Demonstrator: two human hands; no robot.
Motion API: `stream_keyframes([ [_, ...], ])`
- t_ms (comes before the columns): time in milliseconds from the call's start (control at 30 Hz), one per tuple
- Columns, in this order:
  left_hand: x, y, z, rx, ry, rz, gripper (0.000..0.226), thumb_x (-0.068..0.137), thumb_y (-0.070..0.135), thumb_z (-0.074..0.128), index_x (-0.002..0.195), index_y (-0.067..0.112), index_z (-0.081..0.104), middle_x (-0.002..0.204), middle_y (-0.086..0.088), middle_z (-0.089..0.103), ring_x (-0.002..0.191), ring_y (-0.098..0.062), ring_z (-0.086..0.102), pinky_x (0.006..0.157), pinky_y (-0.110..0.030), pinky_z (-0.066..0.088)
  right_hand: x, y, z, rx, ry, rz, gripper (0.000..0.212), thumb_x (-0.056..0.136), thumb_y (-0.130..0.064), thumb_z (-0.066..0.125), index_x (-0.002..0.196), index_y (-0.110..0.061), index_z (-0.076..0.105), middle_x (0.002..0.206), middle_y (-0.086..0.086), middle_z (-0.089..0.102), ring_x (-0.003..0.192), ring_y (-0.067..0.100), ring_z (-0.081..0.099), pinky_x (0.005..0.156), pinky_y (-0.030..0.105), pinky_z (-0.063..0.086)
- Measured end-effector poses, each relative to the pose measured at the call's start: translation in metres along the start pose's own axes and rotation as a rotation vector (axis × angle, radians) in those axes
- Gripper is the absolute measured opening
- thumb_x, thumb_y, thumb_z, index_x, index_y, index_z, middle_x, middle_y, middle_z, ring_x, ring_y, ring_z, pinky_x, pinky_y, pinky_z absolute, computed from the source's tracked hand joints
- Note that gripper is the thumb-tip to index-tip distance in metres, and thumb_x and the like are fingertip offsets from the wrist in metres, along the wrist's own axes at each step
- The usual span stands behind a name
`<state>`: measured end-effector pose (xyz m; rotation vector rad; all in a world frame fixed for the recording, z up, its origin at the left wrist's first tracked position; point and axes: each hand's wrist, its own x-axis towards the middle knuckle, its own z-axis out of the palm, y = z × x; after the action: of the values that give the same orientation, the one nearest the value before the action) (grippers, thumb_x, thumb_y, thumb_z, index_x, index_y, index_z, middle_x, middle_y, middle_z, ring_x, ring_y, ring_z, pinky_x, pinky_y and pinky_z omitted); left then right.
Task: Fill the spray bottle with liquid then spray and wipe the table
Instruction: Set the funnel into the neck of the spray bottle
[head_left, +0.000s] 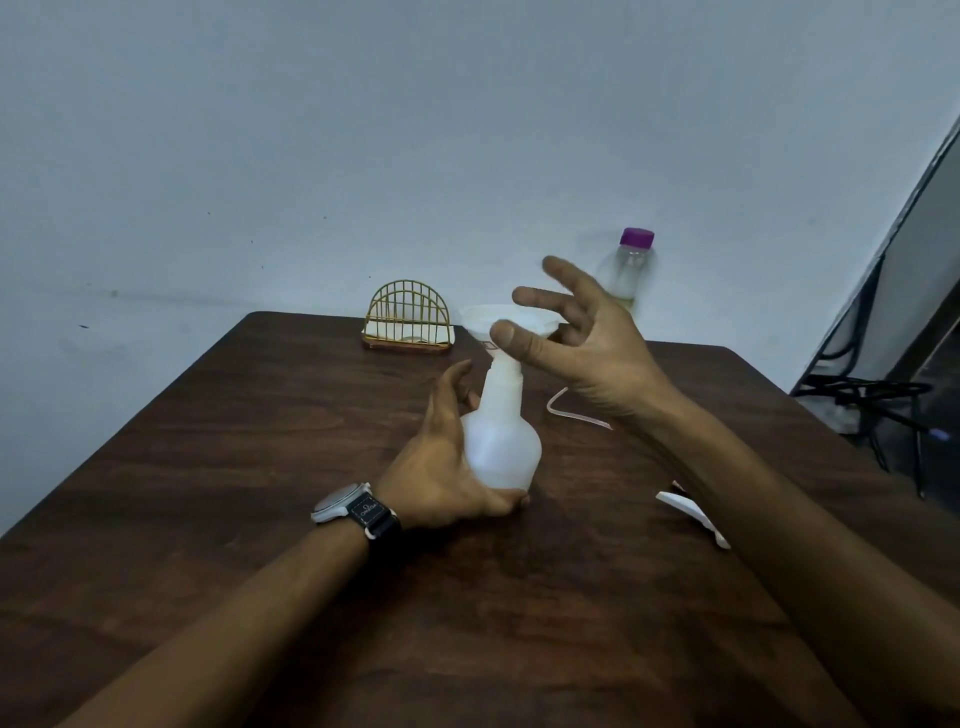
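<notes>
A white translucent spray bottle body (501, 447) stands upright on the dark wooden table (260, 467), with a white funnel (498, 319) seated in its neck. My left hand (441, 457) wraps around the bottle's left side and base. Just right of the funnel hovers my right hand (582, 343), fingers spread and holding nothing. Behind that hand, at the table's far edge, stands a clear bottle with a purple cap (631, 270). A thin tube (566, 410) lies on the table under my right wrist, and a white part (691, 512) shows beside my right forearm, partly hidden.
A gold wire napkin holder (408, 322) stands at the far edge of the table against the pale wall. Black cables (872, 400) and a dark slanted frame are on the floor to the right of the table.
</notes>
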<state>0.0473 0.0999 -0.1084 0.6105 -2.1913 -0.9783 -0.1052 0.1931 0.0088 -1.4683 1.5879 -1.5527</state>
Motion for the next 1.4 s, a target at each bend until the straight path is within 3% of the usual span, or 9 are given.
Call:
stream_keyframes([
  [167,0.000,0.000,0.000,-0.009,0.003,-0.002,0.142,0.051,0.048,0.097,0.156,0.038,0.002,0.144,0.014,0.036,0.129,-0.004,0.050,0.103,-0.042,0.053,-0.005,0.005,0.001,0.061,0.011,-0.016,0.063,0.079,-0.017,0.088,0.137,-0.013,0.062,0.129,-0.003,0.071,0.110,0.013,0.073,0.098,0.036,0.058],
  [300,-0.002,-0.001,0.000,-0.010,0.001,-0.009,0.142,0.052,0.048,0.098,0.156,0.038,0.002,0.146,0.014,0.036,0.131,-0.005,0.048,0.105,-0.042,0.052,-0.009,0.016,0.007,0.051,0.024,-0.100,0.079,0.071,-0.030,0.083,0.143,-0.015,0.058,0.140,0.007,0.063,0.119,0.016,0.069,0.096,0.030,0.057],
  [600,-0.005,0.004,0.000,-0.004,0.008,-0.023,0.142,0.052,0.046,0.098,0.156,0.034,0.002,0.143,0.008,0.038,0.129,-0.002,0.047,0.106,-0.039,0.050,-0.009,0.015,0.003,-0.056,-0.070,-0.176,0.091,0.072,-0.031,0.085,0.150,-0.037,0.041,0.152,-0.013,0.049,0.125,0.001,0.061,0.096,0.028,0.056],
  [800,-0.009,0.008,-0.003,0.031,-0.025,-0.056,0.160,0.038,0.059,0.100,0.155,0.038,-0.006,0.153,0.005,0.030,0.138,-0.012,0.040,0.111,-0.046,0.046,-0.013,0.023,-0.008,-0.031,-0.103,-0.165,0.107,0.065,-0.043,0.089,0.156,-0.040,0.032,0.158,-0.010,0.040,0.137,0.013,0.054,0.109,0.046,0.051],
  [933,-0.014,0.010,-0.014,0.035,-0.046,-0.059,0.160,0.033,0.066,0.098,0.153,0.047,-0.007,0.154,0.010,0.033,0.141,-0.013,0.041,0.115,-0.048,0.041,-0.012,0.036,-0.023,0.064,-0.210,-0.165,0.098,0.073,-0.050,0.085,0.155,-0.041,0.032,0.160,0.000,0.037,0.138,0.017,0.051,0.113,0.056,0.045],
  [1067,-0.011,0.000,-0.033,-0.171,-0.015,-0.001,0.111,0.065,0.080,0.072,0.155,0.046,0.016,0.148,0.009,0.048,0.135,-0.010,0.053,0.110,-0.039,0.046,0.002,0.051,-0.052,0.172,0.005,-0.117,0.089,0.071,-0.073,0.074,0.144,-0.031,0.045,0.150,0.009,0.050,0.126,0.026,0.060,0.097,0.044,0.052],
  [1167,-0.008,-0.006,-0.046,-0.258,0.149,-0.060,0.072,0.081,0.082,0.053,0.144,0.047,0.044,0.136,0.013,0.063,0.128,-0.010,0.060,0.105,-0.045,0.046,0.042,0.074,-0.078,-0.026,0.387,-0.033,0.053,0.092,-0.036,0.073,0.139,-0.020,0.053,0.136,0.009,0.062,0.102,0.021,0.067,0.076,0.024,0.057],
  [1233,-0.013,-0.005,-0.049,-0.105,0.147,-0.033,0.048,0.096,0.067,0.044,0.140,0.047,0.048,0.134,0.022,0.062,0.127,-0.002,0.058,0.104,-0.038,0.045,0.075,0.093,-0.100,-0.287,0.503,0.029,0.053,0.093,-0.028,0.073,0.140,-0.018,0.052,0.132,0.003,0.063,0.102,0.020,0.065,0.068,0.011,0.049],
  [1400,-0.014,-0.011,-0.057,0.126,0.141,-0.118,0.031,0.094,0.049,0.050,0.124,0.051,0.059,0.123,0.034,0.064,0.113,0.015,0.060,0.089,-0.027,0.052,0.149,0.122,-0.149,-0.624,0.449,0.144,0.075,0.091,-0.040,0.071,0.153,-0.017,0.035,0.150,0.013,0.038,0.132,0.030,0.052,0.102,0.034,0.045],
])
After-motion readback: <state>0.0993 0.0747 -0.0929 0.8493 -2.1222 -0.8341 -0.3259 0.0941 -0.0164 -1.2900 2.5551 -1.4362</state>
